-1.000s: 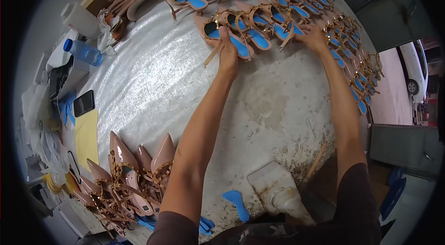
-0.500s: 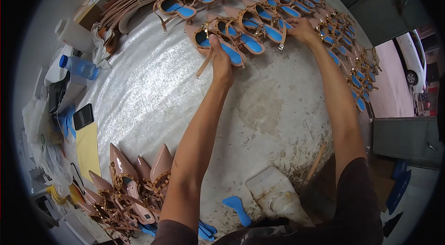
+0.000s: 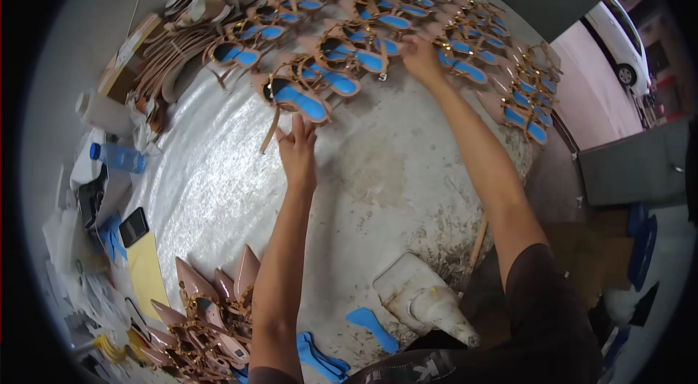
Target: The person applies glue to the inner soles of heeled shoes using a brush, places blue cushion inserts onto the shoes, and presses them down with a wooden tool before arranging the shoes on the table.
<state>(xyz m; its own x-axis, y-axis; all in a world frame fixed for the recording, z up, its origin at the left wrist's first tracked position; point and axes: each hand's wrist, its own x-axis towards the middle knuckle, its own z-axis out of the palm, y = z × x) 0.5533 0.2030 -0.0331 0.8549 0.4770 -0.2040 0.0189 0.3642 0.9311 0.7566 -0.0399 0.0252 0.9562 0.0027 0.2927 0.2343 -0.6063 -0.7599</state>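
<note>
Beige studded slingback shoes with blue insoles stand in rows. My left hand (image 3: 297, 155) is open, fingers apart, just below the front-left shoe (image 3: 298, 99) and beside its hanging strap (image 3: 270, 133). At the heel end of another slingback (image 3: 363, 59) in the same row, my right hand (image 3: 422, 60) has its fingers curled against the shoe; its fingertips are partly hidden. A buckle hangs beneath that shoe.
Glossy pointed shoes (image 3: 195, 281) are heaped at front left. Blue insole pieces (image 3: 372, 329) and a stained plastic container (image 3: 418, 293) lie near my body. At left are a phone (image 3: 134, 227), yellow paper (image 3: 147, 268) and a water bottle (image 3: 120, 158).
My left hand has let go of the front-left shoe and drawn back toward me. My right hand stays by the same shoe. The whole view has shifted.
</note>
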